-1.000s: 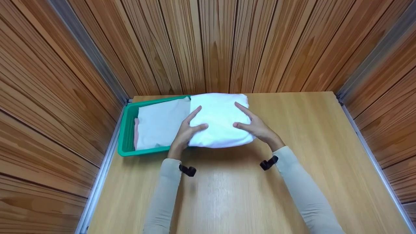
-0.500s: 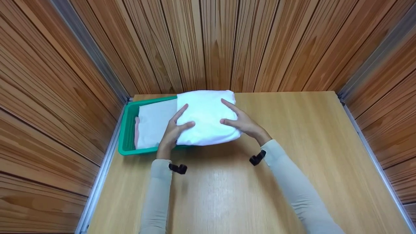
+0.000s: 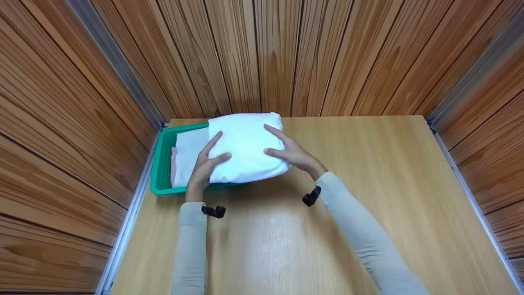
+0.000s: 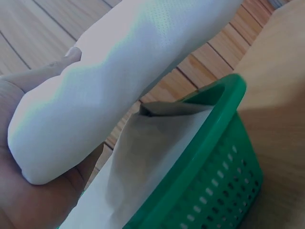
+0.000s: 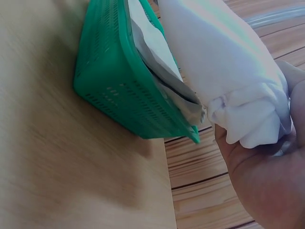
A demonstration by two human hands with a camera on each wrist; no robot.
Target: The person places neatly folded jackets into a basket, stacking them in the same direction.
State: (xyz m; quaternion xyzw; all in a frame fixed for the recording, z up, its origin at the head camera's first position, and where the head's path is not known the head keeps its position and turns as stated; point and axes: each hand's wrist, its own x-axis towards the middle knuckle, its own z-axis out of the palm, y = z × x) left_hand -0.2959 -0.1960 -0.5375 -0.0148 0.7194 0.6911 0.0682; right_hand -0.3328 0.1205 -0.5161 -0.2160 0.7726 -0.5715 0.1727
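Note:
A thick folded white cloth point(image 3: 245, 149) hangs in the air over the right part of a green plastic basket point(image 3: 158, 164). My left hand point(image 3: 201, 169) grips its left edge, thumb on top and fingers passing underneath. At the opposite edge my right hand point(image 3: 295, 155) holds it the same way, and the right wrist view shows gathered layers of the cloth point(image 5: 252, 112) there. Inside the basket lies a flat white cloth point(image 3: 189, 153), partly covered from above by the held one. In the wrist views a gap separates the held cloth from the basket.
A strip of pink fabric point(image 3: 173, 166) shows at the left side of the basket's contents. The basket stands at the back left of a wooden table point(image 3: 368, 184). Wood-panelled walls point(image 3: 274, 61) rise behind and on both sides.
Both hands have carried the folded white cloth leftward, so it now covers more of the basket and the white cloth inside. The grip looks unchanged, and the basket has stayed put.

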